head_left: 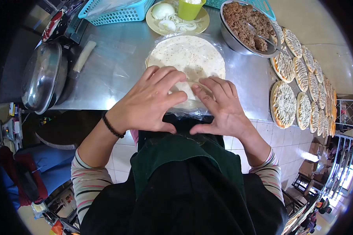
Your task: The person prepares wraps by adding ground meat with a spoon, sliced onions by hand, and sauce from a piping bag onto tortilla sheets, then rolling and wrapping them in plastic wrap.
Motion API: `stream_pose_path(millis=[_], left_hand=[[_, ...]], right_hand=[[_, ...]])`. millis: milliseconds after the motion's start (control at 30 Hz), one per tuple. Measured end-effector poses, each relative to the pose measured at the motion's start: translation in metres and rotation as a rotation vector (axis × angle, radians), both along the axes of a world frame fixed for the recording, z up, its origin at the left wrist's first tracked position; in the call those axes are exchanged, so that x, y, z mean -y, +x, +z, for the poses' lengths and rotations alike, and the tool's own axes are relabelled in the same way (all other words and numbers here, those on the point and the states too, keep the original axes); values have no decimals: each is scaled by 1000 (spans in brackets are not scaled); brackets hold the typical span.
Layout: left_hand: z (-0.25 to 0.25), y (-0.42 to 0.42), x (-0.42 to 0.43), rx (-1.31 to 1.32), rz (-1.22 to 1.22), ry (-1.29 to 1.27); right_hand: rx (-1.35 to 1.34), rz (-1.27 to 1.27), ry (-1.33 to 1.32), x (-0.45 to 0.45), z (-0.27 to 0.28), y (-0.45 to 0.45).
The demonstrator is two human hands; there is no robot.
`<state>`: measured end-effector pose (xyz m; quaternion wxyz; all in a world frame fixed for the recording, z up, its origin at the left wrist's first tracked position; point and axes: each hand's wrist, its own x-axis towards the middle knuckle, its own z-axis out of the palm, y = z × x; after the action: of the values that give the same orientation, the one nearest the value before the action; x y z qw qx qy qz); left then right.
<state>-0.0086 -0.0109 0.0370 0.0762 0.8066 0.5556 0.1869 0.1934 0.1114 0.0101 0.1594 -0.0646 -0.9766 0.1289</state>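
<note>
A stack of round, flat tortillas (pixel 186 53) with brown specks lies on clear plastic at the near edge of the steel table. My left hand (pixel 151 98) rests over its near left side, fingers curled and spread. On the near right side is my right hand (pixel 221 103), its fingers bent over the tortilla's near edge and its thumb stretched apart. The near edge between my hands looks lifted or folded. Whether my fingertips pinch it is partly hidden.
Behind the stack stand a plate of onions (pixel 203 26) with a green cup (pixel 189 9), and a bowl of brown filling (pixel 245 27). Topped flatbreads (pixel 283 103) line the right. At left are a lidded metal pan (pixel 43 76), a pale rod (pixel 84 56) and a blue basket (pixel 117 13).
</note>
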Motion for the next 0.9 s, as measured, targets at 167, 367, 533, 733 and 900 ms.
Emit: stream_pose_path(millis=[167,367,533,733,900], left_hand=[[-18,-17,-3,143,40,49],[-18,-44,-36,549,71,-401],[-26,-61,-54,784,50,-689],[-29,-68,-62,834,27,-796],[-27,-75,-53,893,132,-778]], right_hand=[[-106,-26,3,0,-13,-1],[-203,-31,-284,-27,-10,2],[-271,-462,253,-35,24,14],[-202,140,114,14,-4,-20],[-135,57,226,-10,-17,-27]])
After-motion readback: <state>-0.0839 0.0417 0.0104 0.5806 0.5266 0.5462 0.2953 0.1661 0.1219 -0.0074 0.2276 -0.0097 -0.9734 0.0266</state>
